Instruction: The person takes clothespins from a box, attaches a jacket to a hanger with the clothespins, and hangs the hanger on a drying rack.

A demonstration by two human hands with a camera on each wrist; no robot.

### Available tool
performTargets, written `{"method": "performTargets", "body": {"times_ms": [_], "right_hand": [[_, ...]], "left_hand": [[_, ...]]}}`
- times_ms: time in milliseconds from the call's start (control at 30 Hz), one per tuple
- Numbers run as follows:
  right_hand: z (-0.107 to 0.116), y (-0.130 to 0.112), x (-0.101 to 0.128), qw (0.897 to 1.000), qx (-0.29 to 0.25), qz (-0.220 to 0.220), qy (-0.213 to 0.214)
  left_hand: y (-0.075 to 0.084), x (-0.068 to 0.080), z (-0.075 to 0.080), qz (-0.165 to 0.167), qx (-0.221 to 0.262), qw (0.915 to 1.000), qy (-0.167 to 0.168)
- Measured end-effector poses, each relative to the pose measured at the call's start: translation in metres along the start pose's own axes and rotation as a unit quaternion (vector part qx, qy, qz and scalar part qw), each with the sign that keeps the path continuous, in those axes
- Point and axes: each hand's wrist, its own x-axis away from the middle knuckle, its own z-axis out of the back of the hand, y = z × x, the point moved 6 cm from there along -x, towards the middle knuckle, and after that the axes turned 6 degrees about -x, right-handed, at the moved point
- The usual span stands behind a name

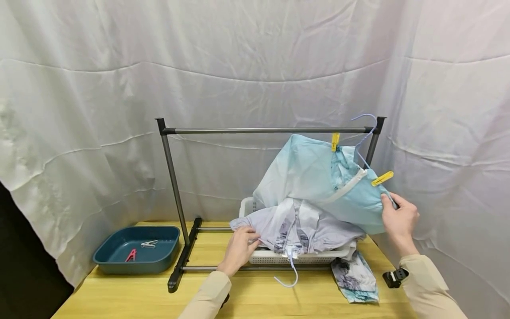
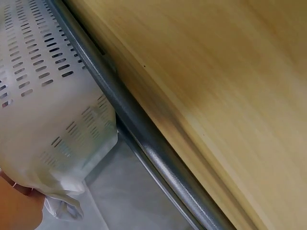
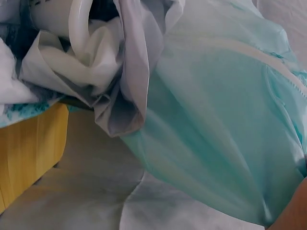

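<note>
A light blue garment sits on a pale blue hanger with two yellow clips on it, just below the right end of the rack's bar. My right hand pinches its lower right edge. A pale grey garment lies heaped in a white perforated basket. At the basket's left corner my left hand grips a fold of the grey garment. Only a sliver of that hand shows in the left wrist view.
The dark metal rack stands on a yellow wooden table, its base bar beside the basket. At the left, a teal tray holds a red clip and a white clip. A patterned cloth hangs over the basket's right front. White drapes surround everything.
</note>
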Motion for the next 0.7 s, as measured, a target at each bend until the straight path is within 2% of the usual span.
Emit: {"method": "performTargets", "body": {"times_ms": [133,400,700], "right_hand": [[0.004,0.000,-0.005,1.000,0.001,-0.002,0.008],[0.007,0.008,-0.013,0.999,0.011,-0.031,0.012],[0.007,0.029,-0.011,0.998,0.028,-0.060,-0.018]], "left_hand": [[0.000,-0.001,0.001,0.005,0.003,1.0000,0.003],[-0.001,0.000,-0.001,0.000,0.000,1.0000,0.007],[0.000,0.002,0.001,0.001,0.006,0.9999,0.010]]}}
